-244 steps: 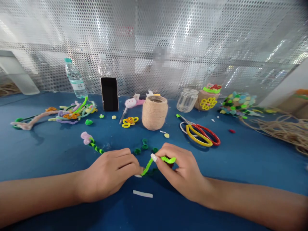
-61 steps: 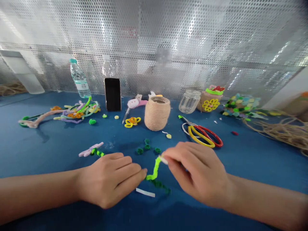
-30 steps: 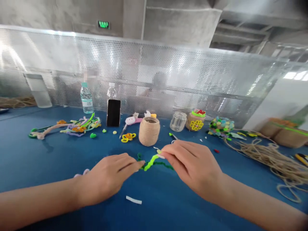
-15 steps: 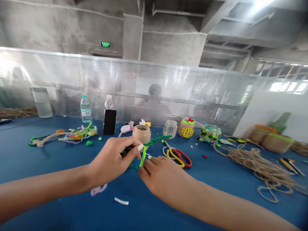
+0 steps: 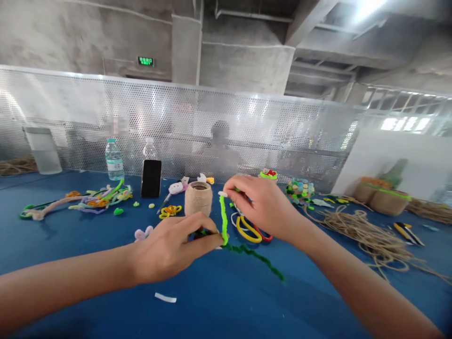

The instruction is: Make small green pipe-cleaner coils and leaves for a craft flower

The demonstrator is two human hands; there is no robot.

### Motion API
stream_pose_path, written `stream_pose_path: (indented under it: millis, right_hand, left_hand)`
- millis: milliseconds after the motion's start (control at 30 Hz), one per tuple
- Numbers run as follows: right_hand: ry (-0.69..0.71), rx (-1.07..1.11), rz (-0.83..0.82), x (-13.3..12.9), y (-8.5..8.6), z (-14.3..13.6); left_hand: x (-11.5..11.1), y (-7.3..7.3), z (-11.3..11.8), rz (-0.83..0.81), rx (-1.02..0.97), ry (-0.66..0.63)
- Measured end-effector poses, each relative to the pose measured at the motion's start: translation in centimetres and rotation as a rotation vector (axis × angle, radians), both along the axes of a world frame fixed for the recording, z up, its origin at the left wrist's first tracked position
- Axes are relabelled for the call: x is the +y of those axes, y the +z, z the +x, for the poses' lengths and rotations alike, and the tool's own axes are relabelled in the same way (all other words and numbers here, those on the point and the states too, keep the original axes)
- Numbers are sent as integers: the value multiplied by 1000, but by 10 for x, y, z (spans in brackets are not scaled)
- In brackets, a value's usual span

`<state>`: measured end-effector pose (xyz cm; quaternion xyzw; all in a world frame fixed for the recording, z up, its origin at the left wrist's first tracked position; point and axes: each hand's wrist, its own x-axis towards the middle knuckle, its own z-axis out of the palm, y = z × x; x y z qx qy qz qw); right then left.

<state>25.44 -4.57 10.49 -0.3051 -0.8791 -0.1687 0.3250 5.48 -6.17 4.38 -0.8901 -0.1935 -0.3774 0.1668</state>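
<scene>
My left hand pinches a dark green pipe cleaner, whose fuzzy, wavy end sticks out to the right over the table. A bright green pipe cleaner rises from the same pinch point. Its upper end is between the thumb and fingers of my right hand, which is closed on it and holds it taut and nearly upright. Just behind my left hand stands a jar wrapped in twine. Scissors with yellow and red handles lie behind my right hand, partly covered by it.
Behind are a phone, a water bottle and a pile of coloured pipe cleaners. Loose twine, a utility knife and twine-wrapped pots are at right. A perforated metal screen closes off the back.
My right hand has moved up and to the right, drawing the bright green pipe cleaner upward. My left hand is lower, and the dark green end now slopes down to the right.
</scene>
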Motion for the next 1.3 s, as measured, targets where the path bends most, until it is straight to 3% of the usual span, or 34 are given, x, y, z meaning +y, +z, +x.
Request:
stream_pose_path:
  millis: [133,233,433,533,700,800,900,1033,1200,1300]
  right_hand:
    - [-78,17,-57,16,-9,-5]
    - [-191,-52,-8,20,-11,-7]
    - [-332,-149,129,33,-25,-10]
    - [-316,-202,189,37,-39,-15]
    - [-208,-314,286,27,-53,-25]
    - [-119,-326,427,11,-55,-30]
    - [-70,-285,531,-3,-51,-31]
    - [-126,-215,576,-7,-34,-22]
    - [-271,-42,629,4,-10,-2]
    - [-287,20,634,5,-3,4]
  left_hand:
    - [-1,14,4,160,-121,-20]
    - [4,24,4,211,-159,14]
    - [13,32,6,237,-348,206]
    - [21,33,4,226,-369,218]
    - [42,35,-7,260,-241,193]
    - [55,34,-13,253,-107,276]
    - [64,30,-14,143,135,297]
    - [67,22,-10,-83,339,159]
    - [72,16,-4,-181,221,187]
    - [76,18,-5,-247,167,157]
